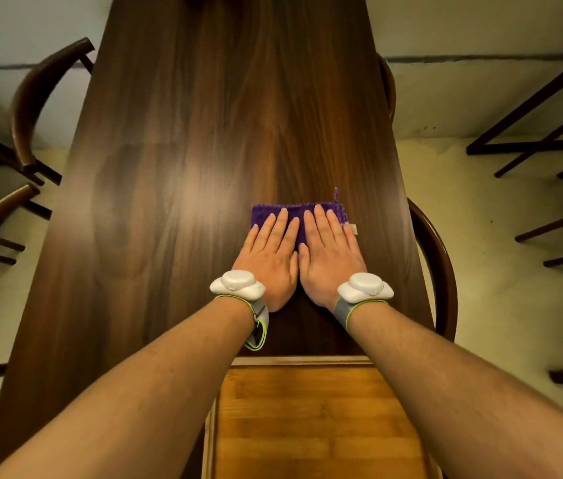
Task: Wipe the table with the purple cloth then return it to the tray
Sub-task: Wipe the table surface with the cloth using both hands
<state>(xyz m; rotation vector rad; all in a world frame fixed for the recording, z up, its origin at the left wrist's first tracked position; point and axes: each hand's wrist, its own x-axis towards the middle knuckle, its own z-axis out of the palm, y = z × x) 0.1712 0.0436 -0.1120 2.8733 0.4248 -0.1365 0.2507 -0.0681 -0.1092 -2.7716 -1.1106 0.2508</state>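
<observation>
A folded purple cloth (266,213) lies flat on the dark wooden table (176,160), right of the middle. My left hand (273,257) and my right hand (330,257) rest side by side on top of it, palms down, fingers stretched out and pressing the cloth against the table. Only the far strip of the cloth, a small loop and a white label at its right corner show past my fingers. The light wooden tray (307,361) sits at the near edge of the table, below my wrists, with nothing visible inside it.
Curved dark wooden chairs stand along the left side (31,108) and the right side (439,271) of the table. Legs of other furniture (532,140) stand on the pale floor at the right. White sensor bands sit on both wrists.
</observation>
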